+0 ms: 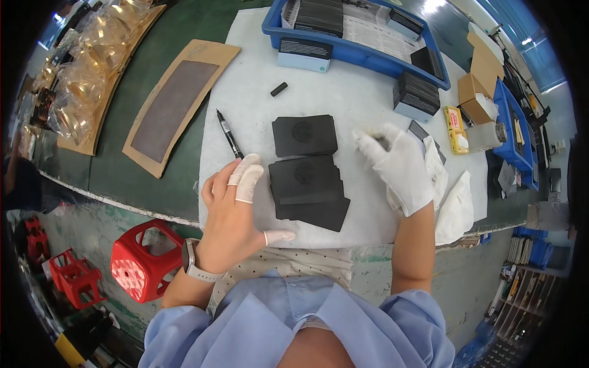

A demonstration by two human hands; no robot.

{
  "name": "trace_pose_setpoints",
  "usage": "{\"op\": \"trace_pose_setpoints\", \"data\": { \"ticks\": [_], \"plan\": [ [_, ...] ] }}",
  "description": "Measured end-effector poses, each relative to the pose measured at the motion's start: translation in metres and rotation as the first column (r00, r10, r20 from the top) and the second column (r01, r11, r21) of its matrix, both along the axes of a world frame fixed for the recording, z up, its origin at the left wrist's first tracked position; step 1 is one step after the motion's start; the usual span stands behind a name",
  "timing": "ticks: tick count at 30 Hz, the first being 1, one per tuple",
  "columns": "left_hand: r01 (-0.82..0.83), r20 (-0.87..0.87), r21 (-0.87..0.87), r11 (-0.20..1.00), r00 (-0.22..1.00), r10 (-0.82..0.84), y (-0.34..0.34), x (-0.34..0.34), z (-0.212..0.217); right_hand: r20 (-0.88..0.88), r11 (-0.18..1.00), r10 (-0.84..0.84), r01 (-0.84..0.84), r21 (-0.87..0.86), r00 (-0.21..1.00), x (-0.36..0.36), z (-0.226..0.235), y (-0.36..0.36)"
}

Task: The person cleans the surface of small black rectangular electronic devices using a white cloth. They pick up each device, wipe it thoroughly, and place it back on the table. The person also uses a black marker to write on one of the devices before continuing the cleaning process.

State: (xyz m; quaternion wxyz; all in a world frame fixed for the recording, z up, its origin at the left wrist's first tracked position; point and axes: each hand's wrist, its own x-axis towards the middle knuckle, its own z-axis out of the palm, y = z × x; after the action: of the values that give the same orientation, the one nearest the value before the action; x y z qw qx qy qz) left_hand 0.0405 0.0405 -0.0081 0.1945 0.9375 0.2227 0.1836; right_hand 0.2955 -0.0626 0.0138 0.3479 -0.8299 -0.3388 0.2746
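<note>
My left hand (230, 211) is open on the white sheet, thumb spread from the fingers, pale finger cots on thumb and two fingers. It lies left of two piles of black cards, its fingertips near a black pen (227, 134) without its cap. The upper card pile (305, 136) is fairly squared and bears a round emblem; the lower card pile (307, 181) is fanned toward me. Right of the piles, my right hand (396, 162) wears a white glove. Its fingers curl toward the thumb in a pinch; the tips are blurred and anything between them is hidden.
The pen cap (279, 89) lies farther back. A blue tray (362, 58) holds black card stacks. More stacks stand beside it, one at right (416, 97). A yellow box (456, 130), a jar (486, 136) and white cloth (455, 211) are at right. Cardboard (150, 150) lies left.
</note>
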Motion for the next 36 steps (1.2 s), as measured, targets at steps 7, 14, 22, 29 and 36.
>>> {"op": "trace_pose_setpoints", "data": {
  "ticks": [7,14,22,29,36],
  "plan": [
    [0.029,0.054,-0.063,0.998,0.998,-0.026,0.008,0.01,-0.015,-0.191,0.989,0.104,-0.122,-0.084,0.976,-0.007,0.005,0.008],
    [0.072,0.031,-0.128,0.989,0.997,-0.068,0.01,0.009,-0.022,-0.334,0.991,0.114,-0.129,-0.022,0.936,-0.01,0.012,0.008],
    [0.095,0.079,-0.175,0.98,0.993,-0.083,0.011,0.013,-0.015,-0.381,0.98,0.139,-0.183,-0.079,0.914,-0.008,0.012,0.007],
    [0.118,0.034,-0.177,0.977,0.993,-0.114,0.013,0.009,-0.022,-0.266,0.986,0.149,-0.163,-0.031,0.953,-0.011,0.004,0.006],
    [0.141,0.088,-0.184,0.973,0.988,-0.127,0.011,0.015,-0.015,-0.286,0.959,0.278,-0.281,0.032,0.917,-0.01,-0.008,0.001]
  ]
}}
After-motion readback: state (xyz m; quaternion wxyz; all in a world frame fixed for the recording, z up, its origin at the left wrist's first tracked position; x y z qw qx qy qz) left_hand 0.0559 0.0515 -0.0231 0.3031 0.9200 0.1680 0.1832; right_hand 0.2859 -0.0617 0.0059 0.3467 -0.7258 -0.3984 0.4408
